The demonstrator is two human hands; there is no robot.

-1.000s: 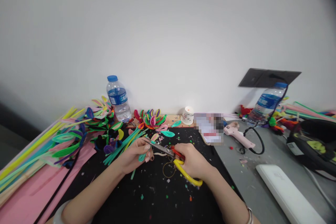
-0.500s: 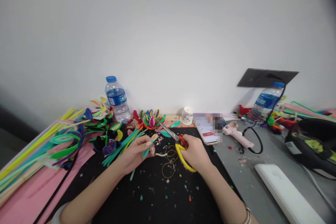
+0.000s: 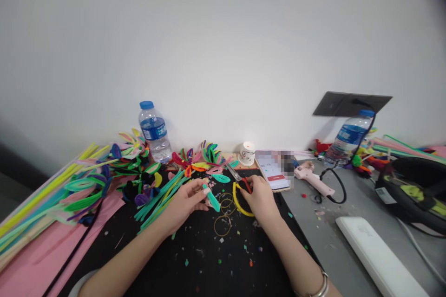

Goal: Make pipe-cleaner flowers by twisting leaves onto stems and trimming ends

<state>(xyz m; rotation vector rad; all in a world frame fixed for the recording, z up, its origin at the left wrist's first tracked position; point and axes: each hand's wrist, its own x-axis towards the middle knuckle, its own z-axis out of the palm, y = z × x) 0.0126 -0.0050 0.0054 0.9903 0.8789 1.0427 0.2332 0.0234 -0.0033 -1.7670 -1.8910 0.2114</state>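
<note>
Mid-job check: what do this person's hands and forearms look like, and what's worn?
Left grip and right grip: bare hands, no gloves. A silvery bracelet is on the right forearm; a pale sleeve edge shows by the left forearm.

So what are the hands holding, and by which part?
The left hand pinches a turquoise fuzzy piece near its upper end. The right hand is at the scissors' handles; I can't tell whether it grips them.
</note>
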